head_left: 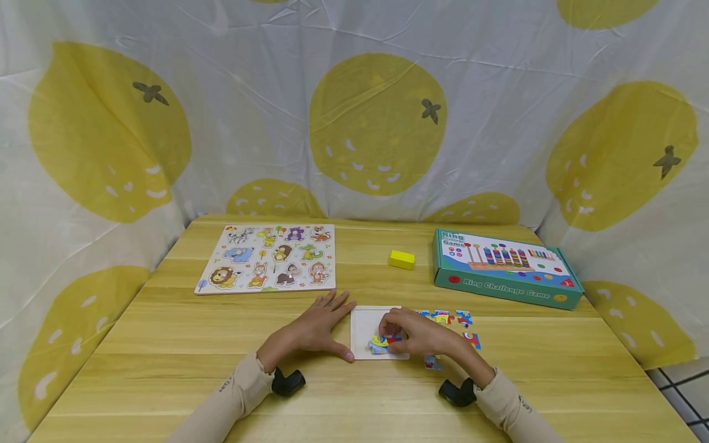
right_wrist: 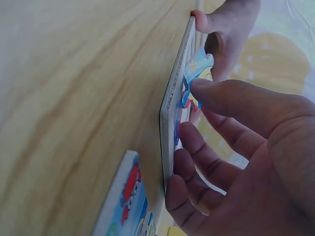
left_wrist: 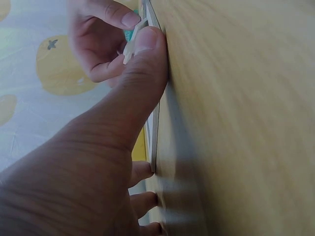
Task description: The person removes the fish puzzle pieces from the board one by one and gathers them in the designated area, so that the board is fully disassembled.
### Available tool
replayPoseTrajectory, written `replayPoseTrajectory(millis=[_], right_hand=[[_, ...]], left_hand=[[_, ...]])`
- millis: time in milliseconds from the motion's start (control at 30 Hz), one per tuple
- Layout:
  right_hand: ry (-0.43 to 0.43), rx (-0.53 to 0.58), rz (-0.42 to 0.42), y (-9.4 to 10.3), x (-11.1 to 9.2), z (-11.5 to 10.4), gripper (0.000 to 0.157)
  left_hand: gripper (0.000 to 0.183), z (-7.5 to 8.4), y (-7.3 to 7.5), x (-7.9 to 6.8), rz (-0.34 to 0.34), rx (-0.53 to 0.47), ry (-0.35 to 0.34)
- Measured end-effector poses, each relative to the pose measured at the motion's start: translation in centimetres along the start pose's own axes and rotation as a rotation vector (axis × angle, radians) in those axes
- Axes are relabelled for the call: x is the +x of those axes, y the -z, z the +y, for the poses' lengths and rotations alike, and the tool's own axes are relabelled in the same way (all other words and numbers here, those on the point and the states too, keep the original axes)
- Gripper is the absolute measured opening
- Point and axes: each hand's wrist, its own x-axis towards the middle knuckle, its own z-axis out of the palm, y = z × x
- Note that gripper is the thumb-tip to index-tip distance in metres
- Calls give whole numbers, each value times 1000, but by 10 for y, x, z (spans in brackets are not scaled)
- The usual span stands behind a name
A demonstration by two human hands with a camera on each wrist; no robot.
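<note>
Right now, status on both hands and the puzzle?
Left hand at left edge of tray, fingers spread. Right hand pinching tilted puzzle piece over tray. Loose pieces right of tray, some partly hidden by right hand.

1. The right hand's grip (head_left: 418, 332) covers most of the jigsaw tray's (head_left: 362, 323) 3 o'clock edge.
2. Loose jigsaw pieces (head_left: 464, 317), at the tray's 3 o'clock, bear prints mostly too small to tell.
3. The crab piece (right_wrist: 127, 194) runs off the right wrist view at 7 o'clock.
4. Sleeves (head_left: 227, 403) leave the head view at 7 and 5 o'clock, their lettering (head_left: 225, 384) too small to read.
</note>
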Motion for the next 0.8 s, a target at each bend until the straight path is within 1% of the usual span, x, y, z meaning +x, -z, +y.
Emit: replayPoseTrajectory(millis=[400, 800], right_hand=[[0, 48, 13, 1, 1, -3, 18], [9, 117, -27, 1, 1, -3, 15]], left_hand=[[108, 1, 0, 0, 0, 4, 4], [108, 0, 0, 0, -3, 5, 2]])
